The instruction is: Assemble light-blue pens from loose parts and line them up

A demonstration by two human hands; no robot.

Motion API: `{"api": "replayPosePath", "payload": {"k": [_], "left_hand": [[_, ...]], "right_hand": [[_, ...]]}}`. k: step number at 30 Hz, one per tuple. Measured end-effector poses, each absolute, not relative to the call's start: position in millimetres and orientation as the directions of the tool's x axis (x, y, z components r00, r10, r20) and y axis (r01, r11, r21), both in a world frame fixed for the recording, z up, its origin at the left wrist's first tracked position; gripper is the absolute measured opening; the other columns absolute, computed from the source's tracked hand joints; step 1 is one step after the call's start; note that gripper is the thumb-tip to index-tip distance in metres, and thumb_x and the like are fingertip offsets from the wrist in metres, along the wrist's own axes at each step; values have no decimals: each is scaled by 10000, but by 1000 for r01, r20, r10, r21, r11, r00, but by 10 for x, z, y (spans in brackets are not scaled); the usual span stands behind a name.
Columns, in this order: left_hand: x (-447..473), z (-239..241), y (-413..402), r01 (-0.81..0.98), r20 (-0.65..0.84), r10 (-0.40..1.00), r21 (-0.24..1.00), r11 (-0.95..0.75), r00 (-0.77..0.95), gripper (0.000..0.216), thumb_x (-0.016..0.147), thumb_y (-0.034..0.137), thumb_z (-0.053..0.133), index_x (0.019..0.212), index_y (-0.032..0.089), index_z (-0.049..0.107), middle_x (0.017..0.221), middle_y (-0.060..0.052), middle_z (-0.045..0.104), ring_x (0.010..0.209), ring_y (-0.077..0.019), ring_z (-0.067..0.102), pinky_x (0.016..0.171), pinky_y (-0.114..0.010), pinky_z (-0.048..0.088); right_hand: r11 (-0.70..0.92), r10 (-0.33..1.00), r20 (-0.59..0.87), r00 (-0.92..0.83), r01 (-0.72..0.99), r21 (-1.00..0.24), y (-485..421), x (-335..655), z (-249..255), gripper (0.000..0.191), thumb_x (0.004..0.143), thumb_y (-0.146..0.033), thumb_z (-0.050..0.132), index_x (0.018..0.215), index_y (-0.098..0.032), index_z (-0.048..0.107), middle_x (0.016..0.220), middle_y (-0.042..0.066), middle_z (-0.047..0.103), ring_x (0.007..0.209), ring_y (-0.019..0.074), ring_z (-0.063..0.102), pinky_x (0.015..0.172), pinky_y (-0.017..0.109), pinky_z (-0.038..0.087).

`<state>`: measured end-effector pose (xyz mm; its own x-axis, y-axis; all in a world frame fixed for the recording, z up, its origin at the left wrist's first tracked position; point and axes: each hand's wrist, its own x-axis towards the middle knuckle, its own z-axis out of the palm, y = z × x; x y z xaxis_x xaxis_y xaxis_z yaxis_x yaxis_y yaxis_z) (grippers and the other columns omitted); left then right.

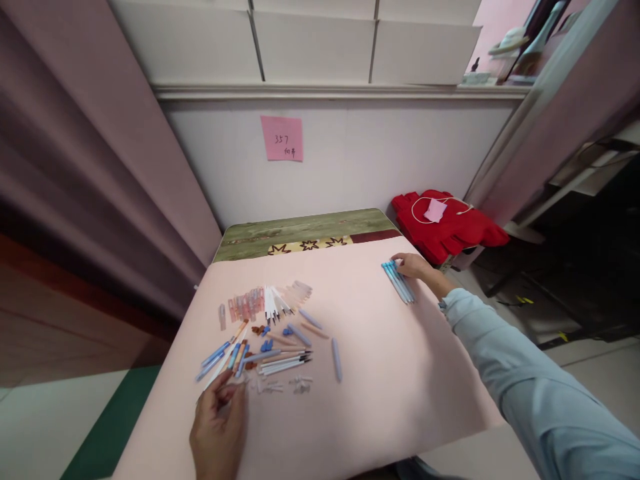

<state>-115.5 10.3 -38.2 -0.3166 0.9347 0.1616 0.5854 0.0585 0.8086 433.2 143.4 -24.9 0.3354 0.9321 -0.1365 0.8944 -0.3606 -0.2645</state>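
My right hand (413, 265) is at the right of the table, its fingers closed at the top end of a light-blue pen in a row of several light-blue pens (400, 283) lying side by side. At the front left, my left hand (220, 423) has curled fingers, thumb and forefinger close together by a small clear piece (242, 379); what they hold is too small to make out. Just beyond it lie blue and orange pen barrels (235, 357), white refills with black tips (286, 362), small blue toppers (267, 345) and brown toppers (259, 330).
Pink and clear pen caps (245, 305) and white refills (274, 303) lie in rows farther back. A lone lilac barrel (337, 359) lies mid-table, with clear small parts (301, 384) nearer me. Past the pink-covered table's (360, 427) right back corner is a red cloth item (445, 227).
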Motion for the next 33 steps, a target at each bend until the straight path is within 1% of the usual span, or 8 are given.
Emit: {"api": "replayPosePath", "payload": {"k": [4, 11, 16, 20, 26, 30, 33], "left_hand": [[-1145, -358, 100, 594, 161, 935, 802, 63, -316, 570, 752, 534, 604, 1202, 185, 598, 902, -43, 660, 869, -226, 629, 894, -367, 479], [-1163, -400, 112, 591, 164, 936, 805, 56, -311, 571, 750, 540, 602, 1201, 190, 600, 904, -43, 656, 871, -234, 629, 892, -382, 479], [-1156, -389, 109, 584, 166, 936, 810, 51, -312, 565, 754, 536, 607, 1204, 194, 598, 882, -34, 645, 849, -222, 625, 890, -371, 479], [-1161, -389, 108, 593, 175, 937, 804, 42, -304, 553, 758, 526, 609, 1205, 199, 596, 894, -31, 648, 864, -219, 623, 896, -363, 473], [-1166, -385, 118, 588, 146, 938, 805, 71, -313, 562, 748, 543, 607, 1187, 191, 601, 905, -40, 659, 878, -229, 627, 876, -364, 476], [-1167, -397, 121, 612, 186, 935, 790, 41, -302, 538, 765, 529, 596, 1184, 191, 606, 938, -45, 659, 882, -222, 623, 885, -358, 474], [-1178, -420, 123, 618, 193, 937, 786, 31, -292, 537, 769, 522, 594, 1190, 188, 604, 942, -45, 662, 865, -217, 625, 861, -350, 485]], "right_hand": [[-343, 939, -133, 318, 900, -269, 1405, 4335, -246, 529, 673, -174, 572, 1189, -236, 671, 781, 17, 727, 635, 147, 617, 561, 216, 383], [-333, 943, -123, 311, 894, -298, 1382, 4373, -280, 496, 700, -184, 592, 1189, -213, 664, 773, 7, 727, 618, 133, 617, 574, 202, 401], [-332, 943, -97, 318, 890, -312, 1366, 4378, -303, 516, 697, -177, 611, 1210, -202, 651, 827, 18, 734, 651, 137, 626, 609, 203, 418], [-351, 936, -96, 339, 882, -314, 1345, 4355, -315, 479, 715, -192, 615, 1192, -205, 657, 813, 19, 734, 644, 138, 629, 616, 204, 426], [-372, 928, -92, 362, 877, -305, 1356, 4334, -314, 432, 703, -213, 646, 1133, -193, 684, 795, 29, 737, 675, 152, 639, 643, 207, 437], [-373, 927, -81, 366, 879, -297, 1343, 4340, -317, 412, 708, -213, 636, 1116, -194, 688, 821, 35, 739, 691, 154, 643, 651, 210, 436], [-369, 929, -76, 363, 882, -292, 1337, 4346, -320, 403, 706, -209, 635, 1106, -194, 689, 816, 33, 738, 690, 154, 644, 649, 209, 433]]}}
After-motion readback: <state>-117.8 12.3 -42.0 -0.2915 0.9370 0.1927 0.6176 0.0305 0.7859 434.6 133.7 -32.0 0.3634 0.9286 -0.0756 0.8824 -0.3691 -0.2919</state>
